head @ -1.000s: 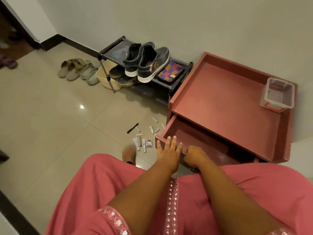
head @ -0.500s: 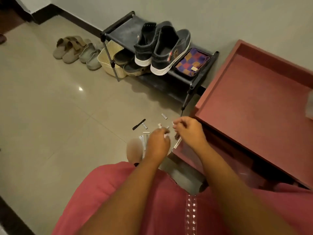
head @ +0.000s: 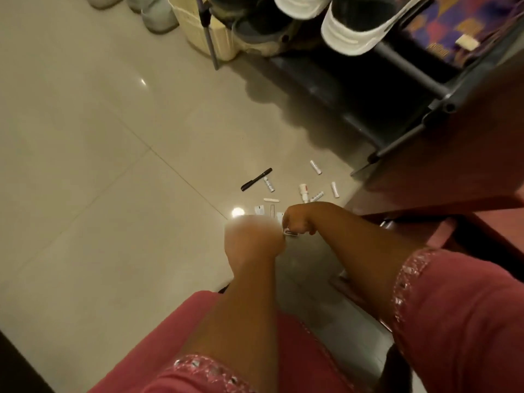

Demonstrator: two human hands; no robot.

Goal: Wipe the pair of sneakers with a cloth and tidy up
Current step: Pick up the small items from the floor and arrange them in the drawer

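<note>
The pair of dark sneakers with white soles (head: 354,35) stands on the top shelf of a black shoe rack (head: 408,69), cut off by the frame's top edge. No cloth shows. Low over the floor, my right hand (head: 300,219) has its fingers curled and pinches a small white item (head: 289,232). My left hand (head: 252,236) is right beside it, touching or nearly so, but it is blurred and its fingers cannot be made out. Several small white tubes (head: 315,167) and a black pen (head: 256,179) lie scattered on the tiles just beyond both hands.
A red wooden cabinet (head: 467,143) fills the right side, with its open drawer below my right arm. A colourful pouch (head: 442,26) lies on the rack beside the sneakers. A cream basket (head: 198,32) and pale sandals (head: 158,15) sit at the top left. Bare tiles spread to the left.
I have bent down closer to the floor. Both hands left the drawer front and dropped to the scattered items, where the right hand now pinches one.
</note>
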